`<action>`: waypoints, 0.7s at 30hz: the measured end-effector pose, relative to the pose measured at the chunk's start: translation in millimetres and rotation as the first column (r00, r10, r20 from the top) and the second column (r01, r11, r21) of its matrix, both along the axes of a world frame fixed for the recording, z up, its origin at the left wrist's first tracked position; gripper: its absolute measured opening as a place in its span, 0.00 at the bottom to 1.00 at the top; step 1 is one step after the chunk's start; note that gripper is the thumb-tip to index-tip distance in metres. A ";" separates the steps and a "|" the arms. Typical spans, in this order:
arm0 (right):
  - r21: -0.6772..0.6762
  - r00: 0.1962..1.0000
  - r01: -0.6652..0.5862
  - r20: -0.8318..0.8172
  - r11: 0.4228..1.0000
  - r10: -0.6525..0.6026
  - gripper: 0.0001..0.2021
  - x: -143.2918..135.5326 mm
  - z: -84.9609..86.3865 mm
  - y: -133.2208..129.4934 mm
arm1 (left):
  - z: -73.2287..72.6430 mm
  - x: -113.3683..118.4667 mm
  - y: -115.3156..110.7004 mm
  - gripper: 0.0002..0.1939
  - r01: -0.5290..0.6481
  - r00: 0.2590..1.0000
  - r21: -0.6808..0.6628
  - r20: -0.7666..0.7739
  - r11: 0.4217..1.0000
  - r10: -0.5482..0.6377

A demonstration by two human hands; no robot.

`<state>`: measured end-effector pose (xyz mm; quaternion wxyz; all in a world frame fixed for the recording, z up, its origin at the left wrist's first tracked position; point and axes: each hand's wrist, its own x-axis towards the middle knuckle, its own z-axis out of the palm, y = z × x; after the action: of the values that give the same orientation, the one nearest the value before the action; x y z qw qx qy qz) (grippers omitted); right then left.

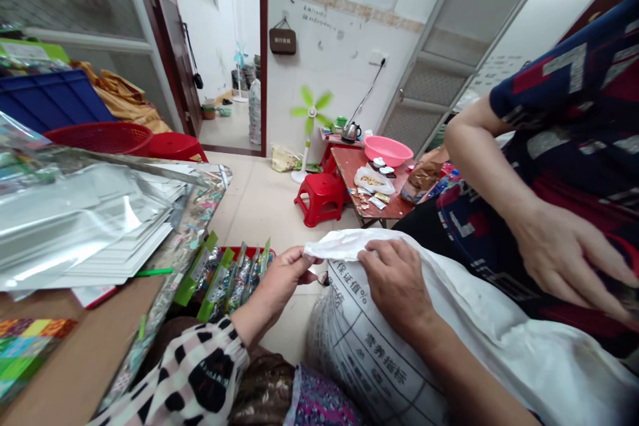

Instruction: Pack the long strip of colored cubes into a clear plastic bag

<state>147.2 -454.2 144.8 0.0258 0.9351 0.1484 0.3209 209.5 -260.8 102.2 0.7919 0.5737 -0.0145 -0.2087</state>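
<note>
A large white woven sack [367, 346] with dark printed characters stands in front of me, its mouth edge folded at the top. My left hand [292, 268], below a black-and-white patterned sleeve, pinches the left end of that edge. Slightly to the right, my right hand [397, 279] has its fingers curled over the rim and grips it. The edge is stretched between both hands. The inside of the sack is hidden. Another person's hand [564, 249] is at the far right beyond the sack, apart from my hands.
At left, a worktable [117, 326] carries stacked white sheets [134, 239]. A red crate of filled packets [224, 279] sits beside it. Ahead are a red stool [319, 198], a low table [347, 163] with a pink basin [388, 150], and a green fan [312, 112].
</note>
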 end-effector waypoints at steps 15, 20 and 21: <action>0.063 0.966 -0.233 -0.102 0.970 0.239 0.15 -33.5 -17.9 15.2 | 15.3 -37.8 -44.1 0.19 -0.121 0.905 -0.177 -0.423 0.977 0.035; 0.021 0.970 -0.163 -0.179 0.986 0.164 0.12 -39.9 -20.6 23.1 | 1.5 -41.0 -37.7 0.21 -0.120 0.907 -0.127 -0.417 0.985 0.057; 0.046 0.971 -0.156 -0.177 0.987 0.162 0.11 -40.6 -19.6 23.9 | -0.2 -41.5 -36.6 0.22 -0.114 0.911 -0.122 -0.408 0.986 0.055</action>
<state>106.5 -430.3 125.2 -0.0283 0.9457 0.2194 0.2381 168.0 -297.3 102.1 0.8252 0.4602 0.1591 -0.2864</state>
